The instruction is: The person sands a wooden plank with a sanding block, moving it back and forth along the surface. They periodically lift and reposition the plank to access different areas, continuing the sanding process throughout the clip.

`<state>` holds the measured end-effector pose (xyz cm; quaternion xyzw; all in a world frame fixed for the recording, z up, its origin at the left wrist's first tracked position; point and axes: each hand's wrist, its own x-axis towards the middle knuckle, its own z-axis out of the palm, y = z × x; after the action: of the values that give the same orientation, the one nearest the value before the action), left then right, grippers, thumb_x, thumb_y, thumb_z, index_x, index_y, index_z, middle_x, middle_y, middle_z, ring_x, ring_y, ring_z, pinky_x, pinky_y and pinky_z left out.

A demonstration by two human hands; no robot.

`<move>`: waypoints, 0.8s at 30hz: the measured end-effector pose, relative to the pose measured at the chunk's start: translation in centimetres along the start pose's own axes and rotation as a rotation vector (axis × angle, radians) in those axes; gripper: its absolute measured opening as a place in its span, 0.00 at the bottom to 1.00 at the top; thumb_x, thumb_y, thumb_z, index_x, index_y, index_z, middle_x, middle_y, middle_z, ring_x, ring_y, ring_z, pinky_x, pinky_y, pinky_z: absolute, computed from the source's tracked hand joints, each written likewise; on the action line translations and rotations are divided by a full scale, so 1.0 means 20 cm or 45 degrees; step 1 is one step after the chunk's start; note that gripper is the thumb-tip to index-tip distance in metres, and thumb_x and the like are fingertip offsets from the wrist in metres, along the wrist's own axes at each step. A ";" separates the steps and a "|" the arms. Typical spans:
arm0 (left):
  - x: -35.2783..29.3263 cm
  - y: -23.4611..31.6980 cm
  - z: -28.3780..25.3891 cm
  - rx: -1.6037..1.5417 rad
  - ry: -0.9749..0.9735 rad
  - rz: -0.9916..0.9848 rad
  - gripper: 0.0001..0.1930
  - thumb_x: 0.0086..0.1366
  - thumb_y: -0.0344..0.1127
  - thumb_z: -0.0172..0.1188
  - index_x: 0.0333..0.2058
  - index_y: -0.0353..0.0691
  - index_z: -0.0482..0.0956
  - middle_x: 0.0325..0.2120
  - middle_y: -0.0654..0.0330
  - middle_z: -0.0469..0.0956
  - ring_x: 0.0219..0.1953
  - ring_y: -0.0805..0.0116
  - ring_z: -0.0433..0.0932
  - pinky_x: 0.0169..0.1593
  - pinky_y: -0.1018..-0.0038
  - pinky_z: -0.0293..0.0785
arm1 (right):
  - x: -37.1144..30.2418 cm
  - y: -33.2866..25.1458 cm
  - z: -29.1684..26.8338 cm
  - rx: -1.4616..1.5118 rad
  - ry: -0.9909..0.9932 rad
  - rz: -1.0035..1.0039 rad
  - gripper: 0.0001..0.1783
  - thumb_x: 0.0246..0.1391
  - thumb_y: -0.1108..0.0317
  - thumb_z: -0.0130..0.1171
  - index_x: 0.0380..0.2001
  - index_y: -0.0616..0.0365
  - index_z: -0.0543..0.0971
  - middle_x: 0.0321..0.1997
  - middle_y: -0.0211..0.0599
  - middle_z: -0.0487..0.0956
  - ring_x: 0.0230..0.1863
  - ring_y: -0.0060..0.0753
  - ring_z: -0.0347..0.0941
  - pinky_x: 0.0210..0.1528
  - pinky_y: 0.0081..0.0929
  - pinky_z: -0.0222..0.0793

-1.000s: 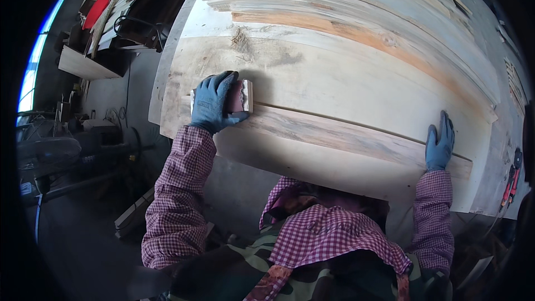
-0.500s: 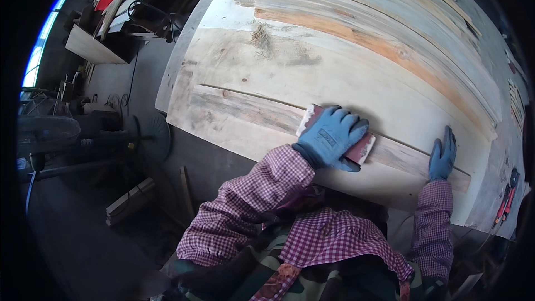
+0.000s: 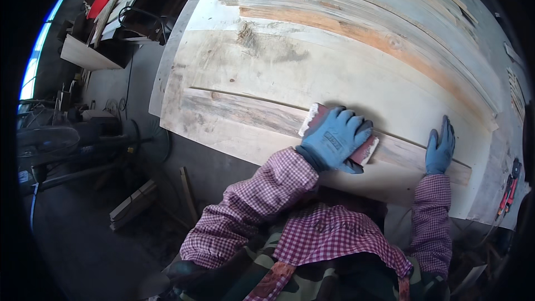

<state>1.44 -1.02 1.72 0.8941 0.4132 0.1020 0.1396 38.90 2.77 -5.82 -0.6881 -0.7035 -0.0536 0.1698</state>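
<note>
A long, narrow wooden plank (image 3: 251, 112) lies flat across the near part of the worktable. My left hand (image 3: 336, 140), in a blue work glove, is closed over a sanding block (image 3: 368, 150) wrapped in reddish sandpaper with worn whitish ends. The block rests on the plank around its middle, and the palm hides most of it. Near the plank's right end, my right hand (image 3: 440, 147), gloved alike, lies on the wood. Its fingers stretch toward the far side, thumb apart, with nothing held.
Stacked thin boards (image 3: 334, 3) cover the far side of the pale worktable (image 3: 223, 58). A small heap of shavings (image 3: 245, 34) sits on it. Red-handled pliers (image 3: 508, 192) lie at the right edge. A fan (image 3: 47, 142) stands at the left, near wood pieces (image 3: 134, 203) below the table.
My left hand and the sanding block have shifted slightly right along the plank. My right hand stays near the plank's right end. The whole view has turned a little.
</note>
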 end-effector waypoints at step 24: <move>-0.08 0.08 0.01 -0.028 0.130 -0.283 0.50 0.52 0.71 0.62 0.64 0.38 0.65 0.56 0.46 0.70 0.58 0.45 0.68 0.64 0.48 0.62 | 0.00 0.04 0.00 0.040 -0.047 0.039 0.30 0.66 0.58 0.52 0.70 0.50 0.64 0.70 0.45 0.68 0.69 0.49 0.62 0.71 0.43 0.56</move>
<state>1.69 -3.29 1.94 0.8349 0.5150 0.1358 0.1386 39.64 2.90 -6.00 -0.6968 -0.6967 -0.0273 0.1683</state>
